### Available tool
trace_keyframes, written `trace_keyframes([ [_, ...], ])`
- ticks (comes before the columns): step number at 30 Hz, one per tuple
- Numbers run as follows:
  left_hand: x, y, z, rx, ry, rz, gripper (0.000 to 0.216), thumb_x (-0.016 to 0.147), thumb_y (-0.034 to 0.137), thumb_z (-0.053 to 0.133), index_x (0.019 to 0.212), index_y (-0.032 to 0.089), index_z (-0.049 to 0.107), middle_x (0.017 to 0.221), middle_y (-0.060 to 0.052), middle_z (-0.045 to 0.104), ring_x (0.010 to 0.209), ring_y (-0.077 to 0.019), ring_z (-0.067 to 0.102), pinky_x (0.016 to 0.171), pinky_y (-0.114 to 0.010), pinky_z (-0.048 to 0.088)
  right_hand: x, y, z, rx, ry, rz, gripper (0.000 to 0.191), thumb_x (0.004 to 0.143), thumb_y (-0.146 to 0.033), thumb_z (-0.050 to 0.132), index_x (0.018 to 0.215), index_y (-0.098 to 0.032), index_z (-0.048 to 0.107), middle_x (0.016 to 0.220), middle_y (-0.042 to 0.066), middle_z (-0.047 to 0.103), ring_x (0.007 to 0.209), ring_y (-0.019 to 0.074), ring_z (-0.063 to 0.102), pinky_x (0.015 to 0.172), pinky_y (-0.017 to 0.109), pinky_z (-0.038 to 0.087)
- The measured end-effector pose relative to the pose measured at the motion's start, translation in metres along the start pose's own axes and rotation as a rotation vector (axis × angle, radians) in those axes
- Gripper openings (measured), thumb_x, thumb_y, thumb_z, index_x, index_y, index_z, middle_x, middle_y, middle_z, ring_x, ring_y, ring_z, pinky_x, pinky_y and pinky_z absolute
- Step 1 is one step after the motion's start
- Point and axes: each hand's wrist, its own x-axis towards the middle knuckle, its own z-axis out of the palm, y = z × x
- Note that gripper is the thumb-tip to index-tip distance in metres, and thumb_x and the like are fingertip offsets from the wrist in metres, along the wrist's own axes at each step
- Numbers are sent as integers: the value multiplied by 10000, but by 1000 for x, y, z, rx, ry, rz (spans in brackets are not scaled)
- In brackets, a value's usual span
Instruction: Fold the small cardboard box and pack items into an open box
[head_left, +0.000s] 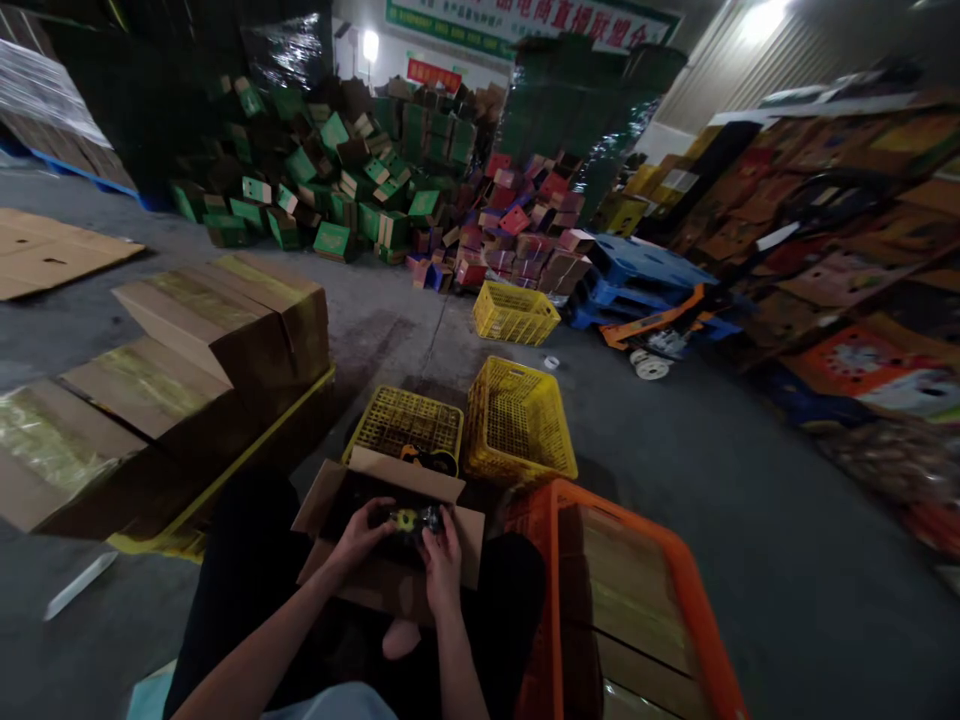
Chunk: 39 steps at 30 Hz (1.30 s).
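Observation:
An open cardboard box point(375, 585) sits between my knees, its flaps folded outward. Over its dark opening I hold a small, shiny, dark packet with a yellow-green patch point(407, 520); its exact kind is too dim to make out. My left hand point(365, 530) grips the packet's left end between thumb and fingers. At the other end, my right hand point(442, 555) has its fingers closed around the packet's darker side. Deeper contents of the box are lost in shadow. Just beyond the far flap lies an orange-and-black object point(431, 459) resembling a tape dispenser.
Yellow crates point(521, 420) stand ahead, one upturned crate point(409, 420) directly behind the box. An orange crate point(645, 530) with taped cartons is at my right. Taped cartons point(225, 320) are stacked left. Farther off are a pallet jack point(656, 325) and piled green boxes point(330, 200).

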Motion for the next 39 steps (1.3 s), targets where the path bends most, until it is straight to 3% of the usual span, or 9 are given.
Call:
trace_keyframes([
  [6,-3,9,0,38,-19,5,455,737,491,749,1047,159,716,1038,-105,744,997,-276,672,906,-360,509,6,8,-3,-103,63,51,510,684,-467,823,1106,-196,728,1128,93,742,1030,278,691,843,376,581],
  [13,-2,15,-1,81,-79,31,372,761,517,716,840,154,728,987,-109,747,973,-274,666,891,-337,488,5,4,1,-191,50,-33,461,745,-545,749,1040,-190,747,1095,84,749,1016,274,682,831,350,563],
  [22,-6,12,-3,89,-5,41,392,792,502,688,994,168,713,1022,-99,734,1012,-278,658,936,-370,490,8,4,-2,-289,-128,-24,458,737,-504,763,1087,-210,744,1090,76,758,979,278,691,857,385,550],
  [27,-5,9,-2,-8,-14,29,587,821,528,659,1299,192,615,1329,-123,636,1264,-313,556,1087,-433,417,9,9,-4,-204,-35,-32,407,730,-459,782,1047,-206,757,1094,73,759,998,272,689,886,384,545],
  [31,-1,5,2,-79,-14,-108,682,875,626,544,1392,181,540,1410,-139,577,1257,-320,571,1032,-454,474,10,13,-5,-154,28,-58,409,691,-434,814,1028,-207,766,1073,67,764,999,267,691,900,383,543],
  [36,0,7,6,47,-42,-74,625,837,593,623,1264,138,647,1253,-150,684,1170,-323,626,998,-426,490,8,12,-6,-161,-5,-68,378,723,-427,794,1027,-204,765,1060,74,767,992,269,694,920,393,534],
  [39,-1,10,5,109,23,-14,567,790,561,680,1177,147,689,1171,-136,721,1116,-315,650,992,-411,485,7,7,-6,-193,-50,-98,417,742,-435,777,1088,-204,750,1113,89,754,1042,280,683,956,408,518],
])
